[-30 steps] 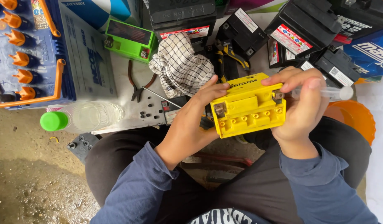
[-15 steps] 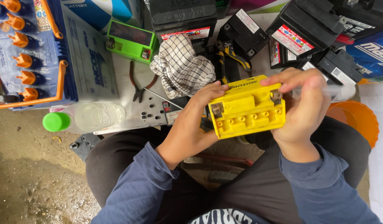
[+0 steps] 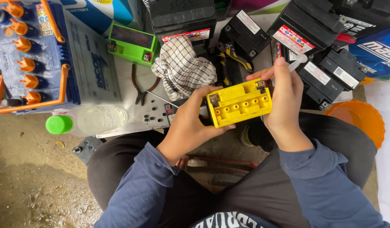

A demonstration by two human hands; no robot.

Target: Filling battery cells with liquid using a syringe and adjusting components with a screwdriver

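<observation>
- Blue big battery [image 3: 30, 55] with orange caps stands far left, cut off by the picture edge.
- Yellow small battery [image 3: 239, 103] is held over the lap, between both hands.
- Left hand [image 3: 190, 122] is clamped on its left end.
- Right hand [image 3: 285, 103] grips its right end and also a clear syringe [image 3: 297, 62], mostly hidden behind the fingers.

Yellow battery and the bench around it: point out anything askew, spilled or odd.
The yellow battery is tipped on its side between the left hand and right hand, its row of holes facing the camera. A clear bottle with green cap lies on its side at the bench edge. No spill visible.
</observation>
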